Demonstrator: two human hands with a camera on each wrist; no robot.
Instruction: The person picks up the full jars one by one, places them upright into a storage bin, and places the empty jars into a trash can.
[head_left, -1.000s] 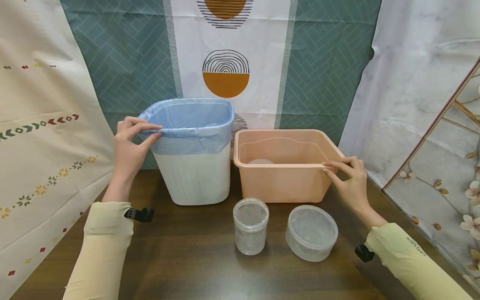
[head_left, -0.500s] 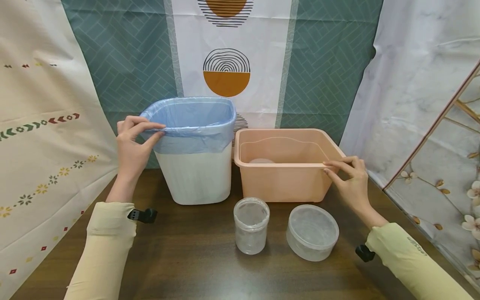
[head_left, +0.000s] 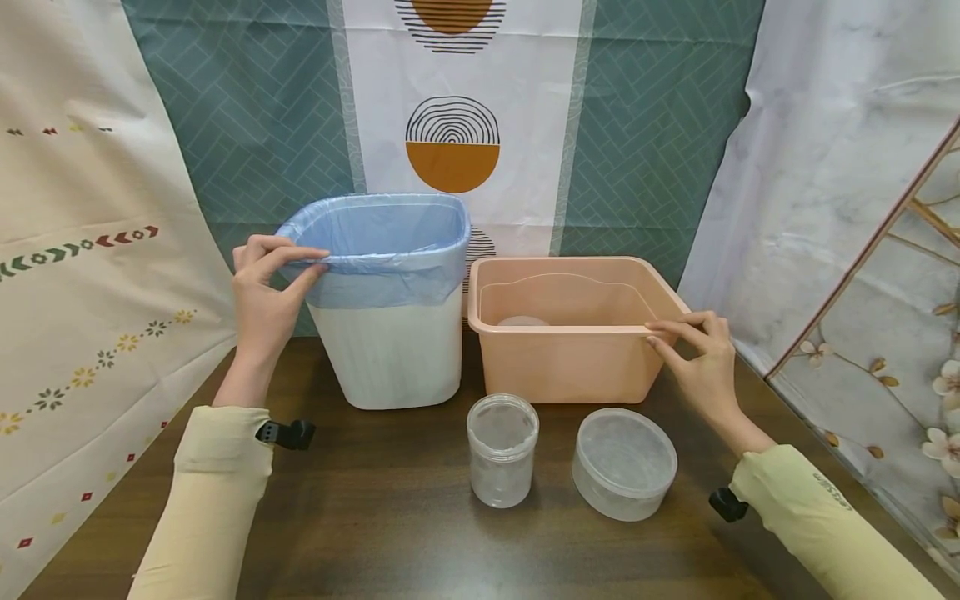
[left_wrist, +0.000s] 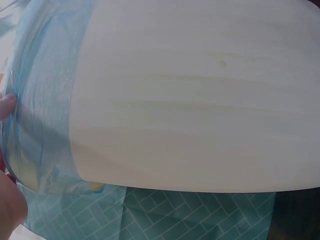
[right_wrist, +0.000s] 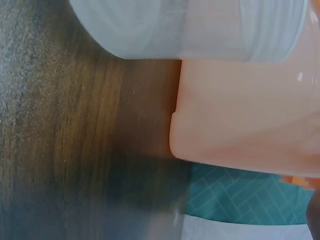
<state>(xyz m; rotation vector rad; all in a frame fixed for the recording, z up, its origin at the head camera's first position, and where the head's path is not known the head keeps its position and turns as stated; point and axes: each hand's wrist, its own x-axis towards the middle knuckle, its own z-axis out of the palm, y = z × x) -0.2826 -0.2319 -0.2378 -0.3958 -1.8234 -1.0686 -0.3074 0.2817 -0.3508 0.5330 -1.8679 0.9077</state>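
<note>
My left hand (head_left: 261,304) pinches the near left rim of a white waste bin (head_left: 390,358), thumb and fingers on the blue bin liner (head_left: 382,287) folded over its edge. In the left wrist view the bin's wall (left_wrist: 195,100) fills most of the picture, the liner (left_wrist: 45,110) at left. My right hand (head_left: 703,362) holds the near right rim of a peach plastic tub (head_left: 562,367) between thumb and fingers. A pale rounded thing (head_left: 522,321) lies inside it, mostly hidden by the front wall. Both bin and tub stand upright.
A clear cylindrical jar (head_left: 501,479) and a low round translucent container (head_left: 626,467) stand on the dark wooden table (head_left: 375,517) before the tub. A patterned cloth (head_left: 637,125) hangs behind. Printed sheets line the left (head_left: 90,292) and right (head_left: 825,208) sides.
</note>
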